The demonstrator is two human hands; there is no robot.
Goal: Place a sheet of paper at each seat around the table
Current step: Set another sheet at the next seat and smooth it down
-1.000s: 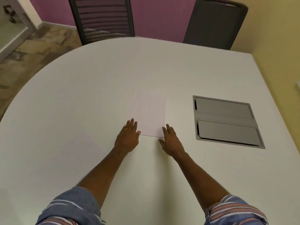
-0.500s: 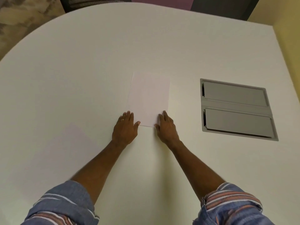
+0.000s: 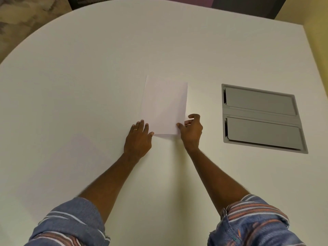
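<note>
Left hand [image 3: 139, 139]: flat, fingers spread, fingertips touching the paper's near-left edge.
Right hand [image 3: 191, 129]: curled, apparently pinching the near-right corner.
Sheet of paper [image 3: 164, 105]: on white table [image 3: 88, 86], left of grey cable hatch [image 3: 262, 118].

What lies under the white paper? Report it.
Only the white table shows around the paper, which lies flat on it. The right hand pinches its near right corner; the left hand rests beside it. Further sheets beneath cannot be told.
</note>
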